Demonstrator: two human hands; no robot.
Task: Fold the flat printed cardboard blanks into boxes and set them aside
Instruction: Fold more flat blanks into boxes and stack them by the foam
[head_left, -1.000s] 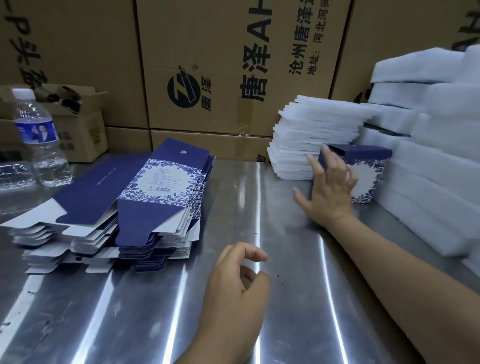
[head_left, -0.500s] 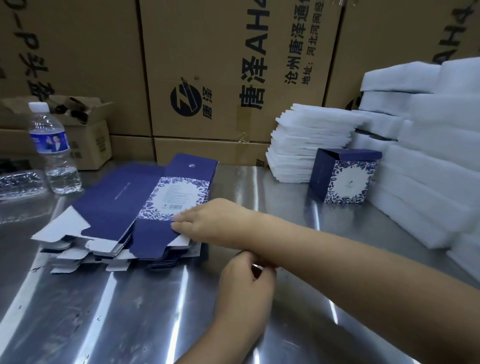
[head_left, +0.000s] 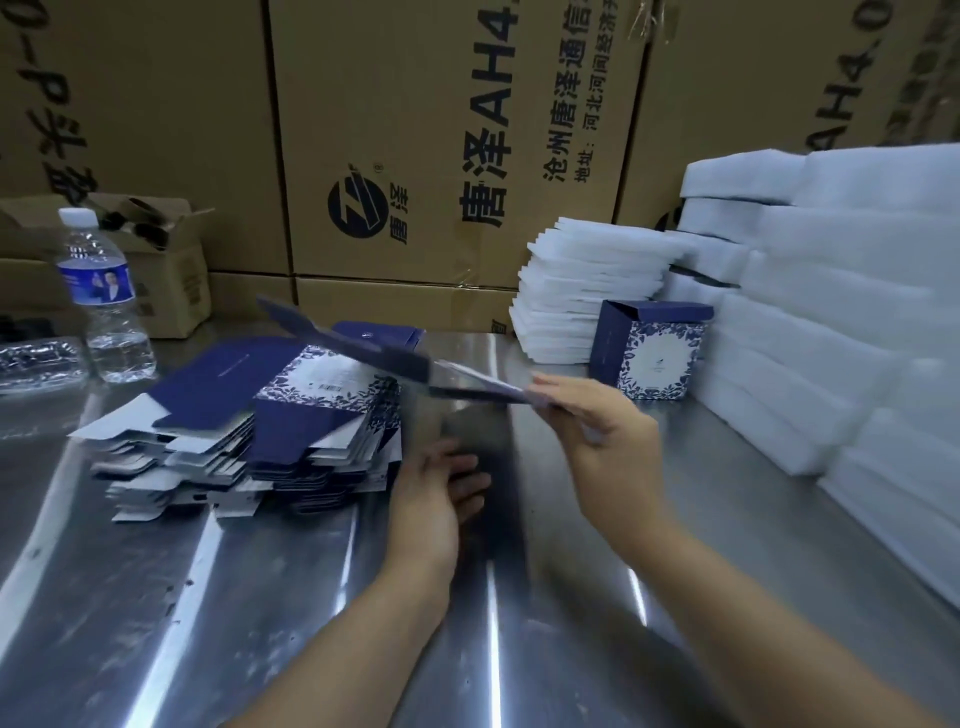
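- My right hand (head_left: 597, 423) pinches the near end of a flat navy-blue printed cardboard blank (head_left: 384, 353). The blank is in the air, tilted and blurred, with its far end higher and over the pile.
- My left hand (head_left: 439, 486) is below that blank, over the shiny steel table (head_left: 218, 597). Its fingers are loosely bent and hold nothing. I cannot tell whether it touches the table.
- The stack of flat blue-and-white blanks (head_left: 244, 415) lies on the table to my left, unevenly fanned.
- One folded navy box with a white floral panel (head_left: 655, 353) stands upright at the right rear, just beside the stacked white foam sheets (head_left: 587, 280) and the taller white foam blocks (head_left: 841, 322).
- A clear plastic water bottle (head_left: 104, 301) stands far left, near a small open brown carton (head_left: 166, 260).
- Large brown printed cartons (head_left: 441, 130) stand behind.
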